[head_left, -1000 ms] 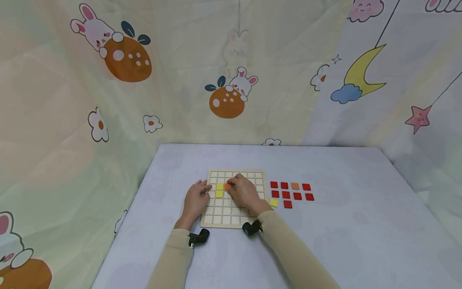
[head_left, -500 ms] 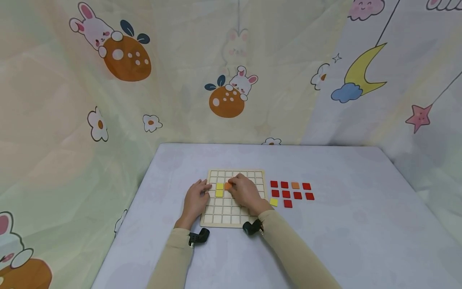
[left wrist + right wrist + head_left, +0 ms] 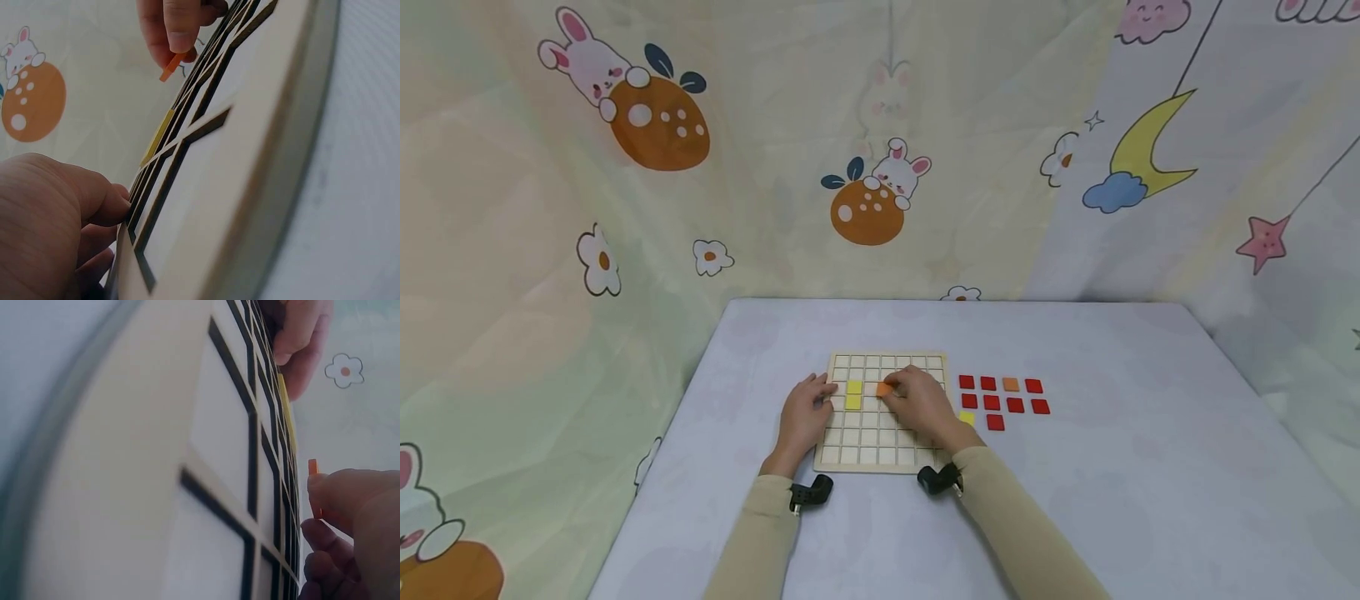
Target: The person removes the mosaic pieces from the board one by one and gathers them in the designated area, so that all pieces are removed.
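A pale wooden grid board [image 3: 868, 456] lies on the table. My right hand [image 3: 921, 404] pinches a small square orange tile [image 3: 883, 389] between thumb and fingers, over the upper middle of the grid. Seen from the right wrist, that orange tile [image 3: 314, 469] stands tilted, held off the board. Two yellow tiles, an upper one [image 3: 854, 387] and a lower one [image 3: 853, 402], sit in adjoining cells to its left. At the board's left edge rests my left hand [image 3: 804, 417], its thumb [image 3: 109, 203] touching the edge and its fingers relaxed.
Right of the board, several red tiles [image 3: 992, 402] lie in loose rows with another orange tile [image 3: 1011, 384]. One loose yellow tile [image 3: 967, 417] lies near the board's right edge, partly covered by my right wrist. A printed curtain [image 3: 775, 167] hangs behind the table.
My right hand has moved slightly right with the orange tile, leaving a wider gap from the upper yellow tile. My left hand stays at the board's edge.
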Demonstrator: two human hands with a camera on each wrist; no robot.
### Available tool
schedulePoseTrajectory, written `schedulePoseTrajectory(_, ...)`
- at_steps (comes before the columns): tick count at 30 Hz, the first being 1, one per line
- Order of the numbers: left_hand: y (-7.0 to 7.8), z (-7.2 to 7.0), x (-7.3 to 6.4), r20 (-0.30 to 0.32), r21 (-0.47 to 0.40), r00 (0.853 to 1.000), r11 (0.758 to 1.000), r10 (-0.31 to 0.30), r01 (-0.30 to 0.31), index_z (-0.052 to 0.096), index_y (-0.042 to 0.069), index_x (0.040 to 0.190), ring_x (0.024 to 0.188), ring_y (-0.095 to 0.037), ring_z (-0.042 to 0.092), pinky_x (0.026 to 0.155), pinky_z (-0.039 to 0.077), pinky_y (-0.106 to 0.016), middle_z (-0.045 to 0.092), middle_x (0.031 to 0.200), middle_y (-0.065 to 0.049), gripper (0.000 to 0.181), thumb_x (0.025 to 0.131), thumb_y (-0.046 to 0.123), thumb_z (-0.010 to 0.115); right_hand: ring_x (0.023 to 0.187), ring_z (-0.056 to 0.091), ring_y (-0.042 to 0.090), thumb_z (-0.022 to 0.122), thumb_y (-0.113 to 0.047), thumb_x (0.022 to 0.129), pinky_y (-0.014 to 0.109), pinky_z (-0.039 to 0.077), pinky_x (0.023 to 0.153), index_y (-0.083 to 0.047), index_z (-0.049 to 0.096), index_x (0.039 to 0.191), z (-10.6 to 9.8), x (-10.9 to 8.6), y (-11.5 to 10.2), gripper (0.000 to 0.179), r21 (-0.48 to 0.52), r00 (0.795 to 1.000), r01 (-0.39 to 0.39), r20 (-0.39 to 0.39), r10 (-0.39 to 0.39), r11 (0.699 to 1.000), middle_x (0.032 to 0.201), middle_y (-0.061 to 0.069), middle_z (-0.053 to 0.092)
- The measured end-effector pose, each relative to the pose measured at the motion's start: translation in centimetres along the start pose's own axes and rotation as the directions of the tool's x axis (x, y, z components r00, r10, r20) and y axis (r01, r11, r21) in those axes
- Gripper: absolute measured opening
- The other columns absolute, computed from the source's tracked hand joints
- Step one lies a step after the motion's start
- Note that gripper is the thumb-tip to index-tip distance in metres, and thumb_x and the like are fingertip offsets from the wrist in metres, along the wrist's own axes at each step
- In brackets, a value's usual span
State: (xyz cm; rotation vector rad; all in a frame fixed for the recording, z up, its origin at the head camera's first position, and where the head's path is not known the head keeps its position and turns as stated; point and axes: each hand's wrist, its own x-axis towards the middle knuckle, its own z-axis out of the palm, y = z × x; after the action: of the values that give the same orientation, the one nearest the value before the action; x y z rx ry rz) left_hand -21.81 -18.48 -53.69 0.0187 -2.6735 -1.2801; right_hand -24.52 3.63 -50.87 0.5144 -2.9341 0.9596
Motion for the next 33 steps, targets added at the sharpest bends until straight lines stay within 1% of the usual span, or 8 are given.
schedulePoseTrajectory(3, -0.1, 0.0, 0.0, 0.003, -0.002, 1.0, 1.0, -0.005, 0.005, 0.07, 0.007, 0.119, 0.142, -0.027, 0.034, 0.117, 0.026, -0.048, 0.052, 0.144, -0.008, 0.031, 0.09, 0.003, 0.058, 0.104, 0.058, 0.017, 0.069, -0.029, 0.09, 0.033, 0.053, 0.089, -0.015, 0.071, 0.116, -0.4, -0.4, 0.3, 0.03, 0.014, 1.0, -0.012, -0.009, 0.012, 1.0, 0.116, -0.002, 0.064)
schedulePoseTrajectory(6, -0.1, 0.0, 0.0, 0.004, -0.002, 1.0, 1.0, 0.002, -0.002, 0.07, 0.007, 0.119, 0.142, -0.028, 0.034, 0.117, 0.026, -0.049, 0.052, 0.144, -0.009, 0.031, 0.09, 0.003, 0.058, 0.109, 0.057, 0.019, 0.07, -0.029, 0.09, 0.033, 0.053, 0.092, -0.014, 0.071, 0.117, -0.8, -0.9, 0.5, 0.031, 0.027, 0.999, -0.028, -0.023, 0.029, 0.999, 0.121, -0.001, 0.064)
schedulePoseTrajectory(12, -0.2, 0.1, 0.0, 0.005, -0.001, 1.0, 1.0, 0.001, -0.001, 0.07, 0.006, 0.119, 0.142, -0.028, 0.034, 0.117, 0.025, -0.049, 0.052, 0.144, -0.009, 0.031, 0.091, 0.003, 0.058, 0.107, 0.059, 0.021, 0.071, -0.027, 0.089, 0.037, 0.054, 0.091, -0.015, 0.071, 0.118, -1.7, -1.8, 0.9, 0.032, 0.043, 0.997, -0.041, -0.056, 0.044, 0.998, 0.121, 0.001, 0.065)
schedulePoseTrajectory(17, -0.2, 0.2, 0.0, 0.006, 0.001, 1.0, 1.0, -0.001, 0.001, 0.07, 0.006, 0.12, 0.143, -0.027, 0.033, 0.118, 0.024, -0.049, 0.051, 0.145, -0.009, 0.031, 0.091, 0.004, 0.058, 0.105, 0.059, 0.019, 0.07, -0.026, 0.089, 0.037, 0.055, 0.09, -0.015, 0.071, 0.119, -2.6, -2.7, 1.6, 0.032, 0.051, 0.996, -0.055, -0.061, 0.058, 0.997, 0.122, -0.001, 0.063)
schedulePoseTrajectory(24, -0.2, 0.1, 0.0, -0.007, -0.006, 1.0, 1.0, 0.017, -0.017, 0.071, 0.006, 0.118, 0.142, -0.029, 0.034, 0.117, 0.025, -0.051, 0.052, 0.143, -0.01, 0.031, 0.09, 0.003, 0.058, 0.097, 0.057, 0.017, 0.071, -0.027, 0.088, 0.033, 0.056, 0.082, -0.016, 0.071, 0.118, -3.4, -3.7, 3.4, 0.032, 0.038, 0.995, -0.062, -0.076, 0.065, 0.997, 0.116, -0.004, 0.062)
schedulePoseTrajectory(30, -0.3, 0.1, -0.1, -0.008, -0.01, 1.0, 1.0, 0.014, -0.015, 0.071, 0.006, 0.118, 0.142, -0.029, 0.035, 0.117, 0.025, -0.05, 0.053, 0.143, -0.009, 0.031, 0.09, 0.003, 0.058, 0.082, 0.053, 0.017, 0.071, -0.024, 0.088, 0.029, 0.05, 0.065, -0.014, 0.072, 0.118, -4.4, -4.7, 4.8, 0.031, 0.039, 0.993, -0.051, -0.1, 0.055, 0.998, 0.111, -0.003, 0.063)
schedulePoseTrajectory(33, -0.2, 0.1, -0.1, -0.01, -0.014, 1.0, 1.0, 0.014, -0.014, 0.071, 0.006, 0.117, 0.142, -0.029, 0.035, 0.117, 0.025, -0.05, 0.053, 0.143, -0.009, 0.031, 0.09, 0.003, 0.058, 0.085, 0.054, 0.017, 0.071, -0.024, 0.088, 0.03, 0.052, 0.067, -0.015, 0.071, 0.12, -4.8, -5.2, 5.6, 0.033, 0.033, 0.992, -0.064, -0.103, 0.067, 0.997, 0.113, -0.002, 0.062)
